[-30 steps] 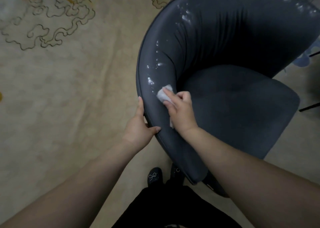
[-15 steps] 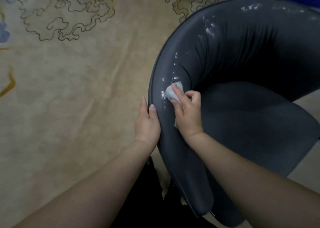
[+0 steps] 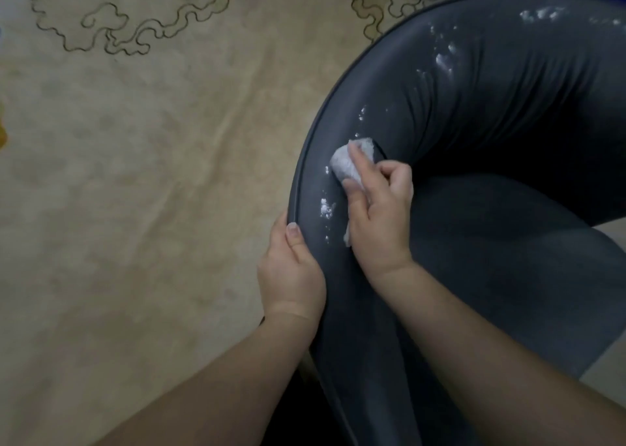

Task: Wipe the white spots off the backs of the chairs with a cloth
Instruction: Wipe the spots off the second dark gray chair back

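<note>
While the left hand clasps the chair back at its rim, fingers curled behind, the right hand pinches the cloth; white spots just beside its fingertips need firm, overlapping strokes, then those beyond.

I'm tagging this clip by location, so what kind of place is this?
Probably an indoor lounge or living room: a dark padded tub chair stands on a beige carpet patterned with cloud scrolls.

Grey chair (white-spotted); beige, perhaps cloud-patterned carpet.
</note>
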Motion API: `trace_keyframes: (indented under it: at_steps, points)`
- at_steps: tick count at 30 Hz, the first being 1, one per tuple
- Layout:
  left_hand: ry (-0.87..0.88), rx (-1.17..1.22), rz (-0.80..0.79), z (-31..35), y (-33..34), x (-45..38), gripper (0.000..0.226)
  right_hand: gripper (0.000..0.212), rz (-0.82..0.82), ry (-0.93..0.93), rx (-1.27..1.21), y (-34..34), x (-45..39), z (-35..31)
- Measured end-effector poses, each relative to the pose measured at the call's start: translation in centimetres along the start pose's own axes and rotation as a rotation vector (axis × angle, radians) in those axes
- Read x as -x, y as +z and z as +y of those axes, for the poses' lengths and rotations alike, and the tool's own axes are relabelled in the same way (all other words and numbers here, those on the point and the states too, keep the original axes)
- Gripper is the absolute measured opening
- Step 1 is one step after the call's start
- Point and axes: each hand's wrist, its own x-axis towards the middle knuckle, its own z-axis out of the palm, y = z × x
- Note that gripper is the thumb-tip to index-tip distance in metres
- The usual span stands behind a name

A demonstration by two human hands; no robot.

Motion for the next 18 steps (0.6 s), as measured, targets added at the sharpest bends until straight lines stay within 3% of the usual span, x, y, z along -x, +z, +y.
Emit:
trace_keyframes:
  at_steps: [3, 10, 15, 18]
  points:
    - [0.003, 0.012, -0.001, -0.1, -0.1, -0.1, 0.060, 0.041, -0.076, -0.170, 0.020, -0.9, 4.4, 0.4]
    - [0.021, 0.064, 0.005, 0.1, -0.1, -0.1, 0.054, 0.040, 0.051, 0.090, 0.035, 0.9, -3.1, -0.9]
    - [0.009, 0.056, -0.006, 0.0, 0.0, -0.1, 0.053, 0.036, -0.163, -0.225, 0.114, -0.3, 0.4, -1.0]
    - [-0.015, 0.053, -0.002, -0.1, 0.1, -0.2, 0.052, 0.035, -0.223, -0.244, 0.073, -1.8, 3.4, -0.2]
